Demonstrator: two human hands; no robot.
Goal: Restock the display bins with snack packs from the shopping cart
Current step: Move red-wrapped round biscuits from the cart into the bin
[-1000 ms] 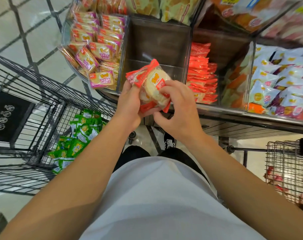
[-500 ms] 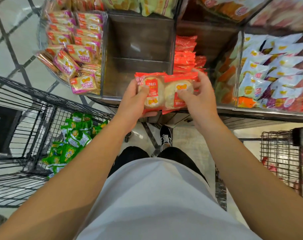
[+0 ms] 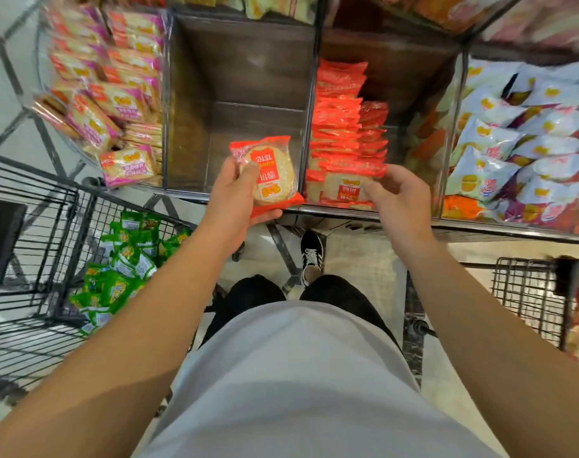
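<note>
Hands out over the bins: the left hand (image 3: 237, 196) grips a red-edged snack pack (image 3: 271, 175) with a round pale cracker inside, thumb curled across its face, fingers wrapped beneath, holding it above the front lip of the empty dark bin (image 3: 242, 104). The right hand (image 3: 395, 196) reaches into the neighbouring red-pack bin (image 3: 413, 77), fingers curled and pinching a second pack (image 3: 349, 186) at its right edge, right at the front of the stacked red packs (image 3: 339, 123); that pack lies against the row, low in the compartment. To the left, a bin of pink-trimmed packs (image 3: 116, 100), somewhat blurred. To the right, white-and-purple bags (image 3: 526, 143) fill another compartment. Down at the left, the shopping cart (image 3: 33, 233) carries a heap of green packs (image 3: 123, 259) in its wire basket. A second wire basket (image 3: 529, 292) shows at the right edge. Below, a white shirt (image 3: 298, 385) and one black shoe (image 3: 311, 252) on the tiled floor.
</note>
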